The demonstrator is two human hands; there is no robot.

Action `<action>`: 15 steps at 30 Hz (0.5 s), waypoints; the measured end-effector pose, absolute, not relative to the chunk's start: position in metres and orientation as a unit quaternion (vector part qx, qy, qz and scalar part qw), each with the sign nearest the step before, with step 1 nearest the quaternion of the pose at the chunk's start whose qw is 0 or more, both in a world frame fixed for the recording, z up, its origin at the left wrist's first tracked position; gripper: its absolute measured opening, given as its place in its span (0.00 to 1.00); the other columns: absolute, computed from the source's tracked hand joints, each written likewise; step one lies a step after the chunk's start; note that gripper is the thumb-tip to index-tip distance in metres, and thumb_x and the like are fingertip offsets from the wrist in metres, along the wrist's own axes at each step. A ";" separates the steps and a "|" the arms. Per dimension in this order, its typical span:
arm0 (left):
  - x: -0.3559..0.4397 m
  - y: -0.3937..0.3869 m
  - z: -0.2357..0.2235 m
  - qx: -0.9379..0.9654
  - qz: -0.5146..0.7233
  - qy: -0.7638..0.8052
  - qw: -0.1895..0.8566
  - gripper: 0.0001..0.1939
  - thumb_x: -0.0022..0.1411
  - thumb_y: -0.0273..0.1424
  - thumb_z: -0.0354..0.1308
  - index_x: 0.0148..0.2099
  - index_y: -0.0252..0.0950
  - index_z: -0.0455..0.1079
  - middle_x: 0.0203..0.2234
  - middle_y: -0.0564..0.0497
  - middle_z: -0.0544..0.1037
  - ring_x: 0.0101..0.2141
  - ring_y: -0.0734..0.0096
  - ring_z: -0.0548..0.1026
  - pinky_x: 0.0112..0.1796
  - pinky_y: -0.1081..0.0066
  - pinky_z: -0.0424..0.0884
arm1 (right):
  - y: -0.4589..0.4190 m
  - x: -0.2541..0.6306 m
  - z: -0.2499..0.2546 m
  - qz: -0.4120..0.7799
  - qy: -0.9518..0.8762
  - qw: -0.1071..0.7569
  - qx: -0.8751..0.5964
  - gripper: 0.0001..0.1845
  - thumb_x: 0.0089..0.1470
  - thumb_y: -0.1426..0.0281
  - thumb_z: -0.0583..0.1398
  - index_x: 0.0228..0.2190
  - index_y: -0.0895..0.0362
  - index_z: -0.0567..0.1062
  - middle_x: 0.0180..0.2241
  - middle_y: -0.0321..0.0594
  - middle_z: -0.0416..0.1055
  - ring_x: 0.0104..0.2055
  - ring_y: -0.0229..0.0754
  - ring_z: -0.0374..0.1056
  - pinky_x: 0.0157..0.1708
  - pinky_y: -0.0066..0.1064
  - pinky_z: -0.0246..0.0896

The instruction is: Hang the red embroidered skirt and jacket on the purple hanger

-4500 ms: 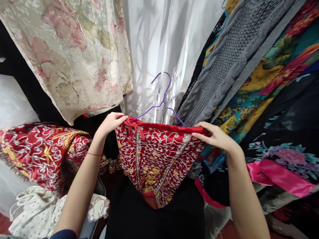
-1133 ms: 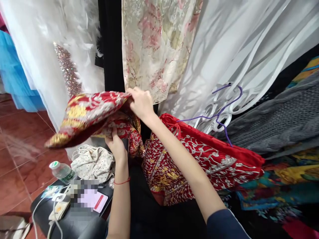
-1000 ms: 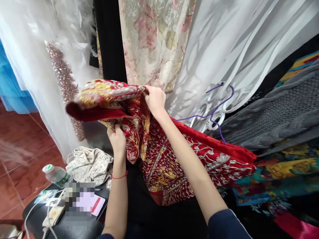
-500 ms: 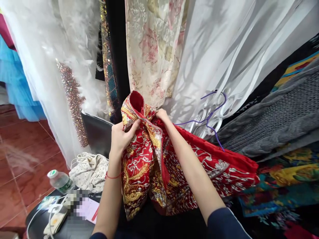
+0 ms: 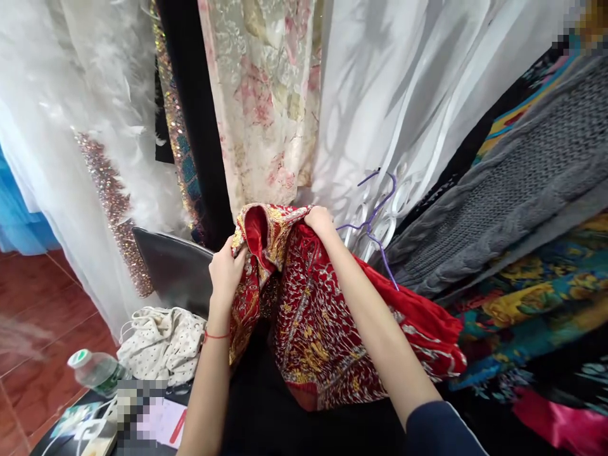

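Note:
Between my hands is a red jacket (image 5: 313, 316) with gold and silver embroidery and a stand-up collar. Its collar opening, lined in plain red, faces me. My left hand (image 5: 227, 266) has its fingers wrapped round the edge left of the collar. On the collar's other side, my right hand (image 5: 320, 223) pinches the cloth at the shoulder. A red part with silver embroidery (image 5: 427, 329) stretches out to the right, partly behind my right forearm. The purple hanger (image 5: 375, 221) lies behind it, its lower end against the red cloth.
A black chair back (image 5: 173, 269) stands at left. Near it are a dotted white cloth (image 5: 159, 342), a plastic bottle (image 5: 95, 372), white cables and a pink card (image 5: 161, 421). White drapes (image 5: 361, 95), a floral cloth (image 5: 266, 95) and a grey knit (image 5: 522, 158) hang close behind.
My hands have moved apart, spreading the jacket's collar and shoulder. The front edge that hung down the middle is now pulled aside to the left. The view has shifted rightward.

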State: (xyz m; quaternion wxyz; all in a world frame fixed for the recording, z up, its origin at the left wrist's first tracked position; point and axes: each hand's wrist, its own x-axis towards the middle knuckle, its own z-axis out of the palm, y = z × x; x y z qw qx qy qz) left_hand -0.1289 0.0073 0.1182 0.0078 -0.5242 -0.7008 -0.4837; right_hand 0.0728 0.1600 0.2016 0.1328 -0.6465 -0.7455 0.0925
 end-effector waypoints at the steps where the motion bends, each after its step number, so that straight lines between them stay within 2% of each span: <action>1: -0.129 0.008 0.119 -0.528 -0.490 -0.694 -0.006 0.10 0.62 0.39 0.57 0.41 0.40 0.74 0.28 0.47 0.79 0.27 0.63 0.72 0.28 0.72 0.55 | 0.156 0.072 0.203 0.096 -0.747 0.119 -0.647 0.27 0.54 0.67 0.62 0.50 0.72 0.73 0.51 0.73 0.72 0.51 0.61 0.73 0.48 0.42 0.66; 4: -0.125 0.010 0.122 -0.530 -0.492 -0.689 -0.049 0.18 0.63 0.44 0.53 0.27 0.37 0.66 0.21 0.51 0.72 0.25 0.70 0.65 0.27 0.73 0.54 | 0.138 0.069 0.206 0.126 -0.783 0.074 -0.604 0.25 0.55 0.67 0.60 0.50 0.70 0.76 0.52 0.66 0.74 0.51 0.57 0.74 0.47 0.36 0.68; 7: -0.118 0.015 0.121 -0.541 -0.511 -0.662 -0.087 0.22 0.61 0.47 0.51 0.23 0.37 0.57 0.17 0.55 0.62 0.23 0.75 0.58 0.26 0.74 0.53 | 0.113 0.065 0.208 0.156 -0.838 0.051 -0.520 0.24 0.58 0.61 0.58 0.52 0.60 0.76 0.55 0.48 0.75 0.52 0.47 0.74 0.48 0.27 0.66; 8: -0.115 0.017 0.119 -0.550 -0.518 -0.647 -0.101 0.22 0.60 0.47 0.52 0.23 0.37 0.55 0.17 0.56 0.60 0.23 0.75 0.57 0.26 0.74 0.53 | 0.105 0.063 0.209 0.161 -0.851 0.039 -0.499 0.25 0.59 0.58 0.57 0.52 0.58 0.76 0.55 0.45 0.75 0.52 0.46 0.73 0.48 0.26 0.65; 10: -0.111 0.019 0.116 -0.564 -0.534 -0.615 -0.134 0.22 0.59 0.47 0.52 0.23 0.37 0.55 0.18 0.56 0.58 0.23 0.76 0.56 0.26 0.74 0.53 | 0.094 0.059 0.209 0.165 -0.861 0.010 -0.482 0.29 0.59 0.54 0.54 0.51 0.60 0.77 0.54 0.48 0.75 0.52 0.49 0.73 0.47 0.29 0.66; 12: -0.109 0.020 0.114 -0.565 -0.555 -0.585 -0.175 0.21 0.58 0.47 0.54 0.24 0.37 0.57 0.19 0.56 0.59 0.24 0.76 0.56 0.26 0.74 0.55 | 0.091 0.055 0.210 0.167 -0.860 -0.020 -0.483 0.30 0.59 0.54 0.53 0.48 0.65 0.79 0.52 0.55 0.76 0.50 0.52 0.74 0.43 0.31 0.67; 13: -0.109 0.020 0.114 -0.562 -0.566 -0.571 -0.193 0.20 0.58 0.47 0.54 0.25 0.36 0.58 0.20 0.56 0.60 0.24 0.76 0.57 0.26 0.74 0.56 | 0.092 0.053 0.211 0.169 -0.859 -0.032 -0.482 0.29 0.59 0.56 0.54 0.47 0.65 0.79 0.51 0.55 0.77 0.48 0.52 0.75 0.41 0.31 0.67; 15: -0.111 0.019 0.117 -0.560 -0.581 -0.551 -0.214 0.20 0.57 0.47 0.55 0.26 0.36 0.60 0.20 0.55 0.61 0.24 0.76 0.58 0.27 0.74 0.58 | 0.096 0.048 0.211 0.178 -0.865 -0.044 -0.467 0.23 0.58 0.62 0.56 0.46 0.60 0.81 0.49 0.47 0.79 0.46 0.47 0.76 0.39 0.28 0.66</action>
